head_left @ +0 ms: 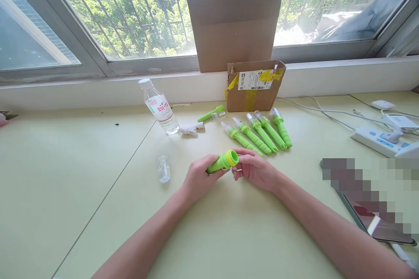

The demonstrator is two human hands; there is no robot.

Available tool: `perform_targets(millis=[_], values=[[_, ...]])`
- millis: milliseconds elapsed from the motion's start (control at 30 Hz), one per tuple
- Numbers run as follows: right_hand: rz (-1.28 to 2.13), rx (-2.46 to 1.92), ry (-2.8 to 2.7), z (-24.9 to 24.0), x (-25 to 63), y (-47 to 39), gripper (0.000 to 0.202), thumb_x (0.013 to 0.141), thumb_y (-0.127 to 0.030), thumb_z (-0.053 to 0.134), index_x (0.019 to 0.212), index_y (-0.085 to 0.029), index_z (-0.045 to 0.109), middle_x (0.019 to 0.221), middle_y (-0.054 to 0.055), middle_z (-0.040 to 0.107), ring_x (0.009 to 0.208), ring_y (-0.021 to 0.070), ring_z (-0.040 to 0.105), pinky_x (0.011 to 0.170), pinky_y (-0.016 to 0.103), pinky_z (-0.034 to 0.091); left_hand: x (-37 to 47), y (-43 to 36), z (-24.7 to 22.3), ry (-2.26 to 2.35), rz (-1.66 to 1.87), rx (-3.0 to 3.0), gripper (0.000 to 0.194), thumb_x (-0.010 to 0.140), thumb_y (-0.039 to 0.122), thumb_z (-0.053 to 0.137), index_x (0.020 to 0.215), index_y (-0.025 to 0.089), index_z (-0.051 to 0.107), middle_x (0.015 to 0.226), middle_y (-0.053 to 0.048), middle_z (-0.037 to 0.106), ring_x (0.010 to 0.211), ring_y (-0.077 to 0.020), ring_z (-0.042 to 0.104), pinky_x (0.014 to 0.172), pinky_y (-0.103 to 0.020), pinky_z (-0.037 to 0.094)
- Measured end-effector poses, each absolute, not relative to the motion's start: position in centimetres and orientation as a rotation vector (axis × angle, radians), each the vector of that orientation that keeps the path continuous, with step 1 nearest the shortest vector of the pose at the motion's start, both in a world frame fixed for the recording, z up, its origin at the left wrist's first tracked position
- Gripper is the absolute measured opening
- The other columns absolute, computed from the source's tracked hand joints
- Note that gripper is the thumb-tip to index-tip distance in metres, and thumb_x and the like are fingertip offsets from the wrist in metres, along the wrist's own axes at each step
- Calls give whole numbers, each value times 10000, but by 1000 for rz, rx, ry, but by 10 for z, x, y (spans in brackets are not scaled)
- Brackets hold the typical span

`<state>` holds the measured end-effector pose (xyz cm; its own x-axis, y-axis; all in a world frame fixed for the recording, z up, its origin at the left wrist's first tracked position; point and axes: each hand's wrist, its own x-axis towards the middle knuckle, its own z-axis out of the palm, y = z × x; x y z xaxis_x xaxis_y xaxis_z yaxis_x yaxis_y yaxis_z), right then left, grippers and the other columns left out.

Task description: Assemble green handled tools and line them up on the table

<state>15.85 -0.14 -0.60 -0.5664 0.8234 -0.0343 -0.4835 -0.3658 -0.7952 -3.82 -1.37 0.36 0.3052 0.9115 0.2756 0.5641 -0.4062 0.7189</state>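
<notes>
My left hand (200,177) is wrapped round a green tube (220,165) with a yellow ring at its open end, which points up and to the right. Beside that end is my right hand (254,167), its fingers curled near the rim; whether they touch it or hold something small, I cannot make out. A clear ribbed cap (163,169) stands on the table to the left of my hands. Several green sticks with clear tips (258,132) lie side by side beyond my right hand. Farther back lie another green stick (211,113) and small white parts (192,129).
A water bottle (160,107) stands at the back left of the table (81,174). An open cardboard box (253,87) is by the window wall. On the right are a power strip (379,139), cables and a phone (376,222).
</notes>
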Motion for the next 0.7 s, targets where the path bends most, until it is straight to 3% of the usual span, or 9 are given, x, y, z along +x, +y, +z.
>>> perform_targets(millis=[133,367,700], values=[[1969,-582,-946,-8,157,-1,280,782,-226,645,1062,-203,644,723,6,614,620,137,591,597,308,506,-39,-15,6,1308,858,2120,214,874,358,510,981,199,605,817,-1,606,695,-114,488,663,-220,384],[1940,-590,-953,-9,156,-3,267,780,-198,630,1046,-199,662,761,9,610,634,134,590,603,304,515,-39,-18,10,1242,790,2055,209,877,375,497,833,177,549,651,46,443,571,-85,346,555,-207,309],[1954,-605,-938,-9,158,-2,221,789,-164,583,993,-179,669,749,29,608,657,129,568,627,289,515,-37,-21,25,1128,695,1872,283,886,376,485,703,167,433,616,55,322,559,-71,288,510,-211,242]])
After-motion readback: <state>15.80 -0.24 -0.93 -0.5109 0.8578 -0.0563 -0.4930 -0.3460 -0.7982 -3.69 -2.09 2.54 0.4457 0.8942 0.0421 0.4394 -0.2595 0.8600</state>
